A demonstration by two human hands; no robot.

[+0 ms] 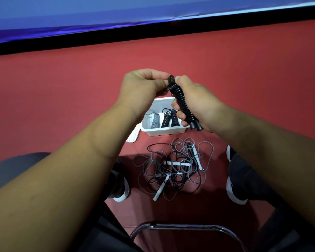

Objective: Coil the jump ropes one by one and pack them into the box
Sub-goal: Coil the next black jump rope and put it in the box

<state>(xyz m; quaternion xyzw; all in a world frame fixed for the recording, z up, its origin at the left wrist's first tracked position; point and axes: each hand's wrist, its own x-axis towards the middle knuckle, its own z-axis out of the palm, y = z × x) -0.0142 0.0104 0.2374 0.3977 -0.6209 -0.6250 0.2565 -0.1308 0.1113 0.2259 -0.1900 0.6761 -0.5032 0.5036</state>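
A black jump rope (pixel 183 104) is wound tightly round its two handles, and my right hand (pixel 195 99) grips this bundle above the box. At the bundle's top end my left hand (pixel 144 84) pinches the last loop of cord. The white box (pixel 164 131) stands on the red floor just below my hands. Inside it lie a coiled grey rope (pixel 155 121) and coiled black ropes (pixel 169 118). Nearer to me, between my feet, a tangle of loose ropes (pixel 175 168), grey and black with white and black handles, lies on the floor.
A white lid (pixel 133 137) lies against the box's left side. My two shoes (pixel 119 190) flank the tangle. A metal chair bar (pixel 185 228) crosses the bottom of the view. A black strip and a blue surface (pixel 116 13) run along the far edge.
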